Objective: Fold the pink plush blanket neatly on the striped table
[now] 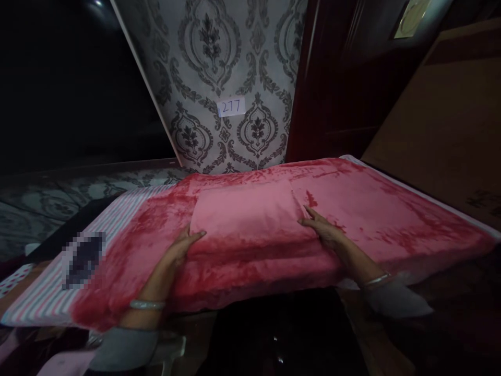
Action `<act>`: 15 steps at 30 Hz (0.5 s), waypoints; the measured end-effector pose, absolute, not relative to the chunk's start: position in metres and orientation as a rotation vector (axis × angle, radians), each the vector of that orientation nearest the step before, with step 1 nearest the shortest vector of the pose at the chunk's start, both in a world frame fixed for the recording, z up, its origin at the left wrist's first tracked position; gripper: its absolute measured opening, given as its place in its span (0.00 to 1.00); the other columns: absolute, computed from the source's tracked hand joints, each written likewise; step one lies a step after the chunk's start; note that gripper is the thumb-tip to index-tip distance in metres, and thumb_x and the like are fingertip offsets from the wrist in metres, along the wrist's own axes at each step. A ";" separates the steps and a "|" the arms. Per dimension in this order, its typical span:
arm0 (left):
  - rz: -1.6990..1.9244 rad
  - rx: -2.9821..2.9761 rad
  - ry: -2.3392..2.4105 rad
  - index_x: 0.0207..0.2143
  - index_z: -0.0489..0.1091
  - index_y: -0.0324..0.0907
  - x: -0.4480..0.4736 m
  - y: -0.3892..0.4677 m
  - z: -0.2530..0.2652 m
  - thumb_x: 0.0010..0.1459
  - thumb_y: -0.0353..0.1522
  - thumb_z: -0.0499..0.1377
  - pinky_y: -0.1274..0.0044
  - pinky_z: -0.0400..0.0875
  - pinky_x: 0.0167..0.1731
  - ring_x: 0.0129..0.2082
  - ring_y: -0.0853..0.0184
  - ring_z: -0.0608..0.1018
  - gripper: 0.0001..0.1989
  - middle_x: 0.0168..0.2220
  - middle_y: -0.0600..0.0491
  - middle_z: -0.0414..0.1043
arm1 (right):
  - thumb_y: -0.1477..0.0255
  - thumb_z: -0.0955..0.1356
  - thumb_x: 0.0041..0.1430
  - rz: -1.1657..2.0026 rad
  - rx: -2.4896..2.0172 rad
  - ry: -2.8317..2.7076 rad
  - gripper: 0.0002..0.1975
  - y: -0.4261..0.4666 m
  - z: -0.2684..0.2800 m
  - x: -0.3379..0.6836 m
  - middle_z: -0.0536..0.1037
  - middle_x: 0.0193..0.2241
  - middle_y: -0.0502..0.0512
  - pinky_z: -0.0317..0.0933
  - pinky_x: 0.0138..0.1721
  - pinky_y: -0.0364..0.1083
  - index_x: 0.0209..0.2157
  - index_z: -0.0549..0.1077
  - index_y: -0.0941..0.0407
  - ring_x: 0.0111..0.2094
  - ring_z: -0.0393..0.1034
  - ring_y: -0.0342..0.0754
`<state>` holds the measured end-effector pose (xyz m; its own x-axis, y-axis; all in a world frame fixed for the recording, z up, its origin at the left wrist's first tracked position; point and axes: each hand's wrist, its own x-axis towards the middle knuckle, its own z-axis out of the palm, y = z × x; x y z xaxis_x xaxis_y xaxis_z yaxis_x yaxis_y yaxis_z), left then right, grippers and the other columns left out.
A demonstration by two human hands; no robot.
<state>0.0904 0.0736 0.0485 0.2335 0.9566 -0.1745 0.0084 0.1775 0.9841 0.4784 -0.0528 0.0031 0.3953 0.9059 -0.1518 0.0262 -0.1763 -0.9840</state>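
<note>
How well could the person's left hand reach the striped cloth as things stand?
Probably yes. The left hand touches the left edge of the folded pink fabric, and only the spread red blanket seems to lie between it and the striped cloth.

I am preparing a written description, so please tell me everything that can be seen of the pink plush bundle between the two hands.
The pink plush bundle is roughly rectangular, wider from side to side, and looks soft and perhaps folded. Its top is pale and fairly smooth; its near edge is redder and rounded. It lies on the pink-red plush blanket. The left grip touches its left side, the right grip its right. Its underside is hidden.
</note>
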 end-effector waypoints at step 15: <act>0.876 1.520 1.340 0.69 0.53 0.43 0.059 0.092 0.047 0.54 0.44 0.64 0.62 0.65 0.61 0.65 0.52 0.66 0.43 0.67 0.41 0.58 | 0.56 0.68 0.56 0.614 -1.833 -1.060 0.43 -0.082 0.020 0.502 0.69 0.61 0.67 0.60 0.61 0.59 0.69 0.55 0.59 0.59 0.66 0.61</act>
<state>0.0594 0.0923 0.0473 0.1614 0.9855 -0.0525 0.3469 -0.0069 0.9379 0.5018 -0.0816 0.0205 0.5083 0.8610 0.0187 0.4120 -0.2240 -0.8832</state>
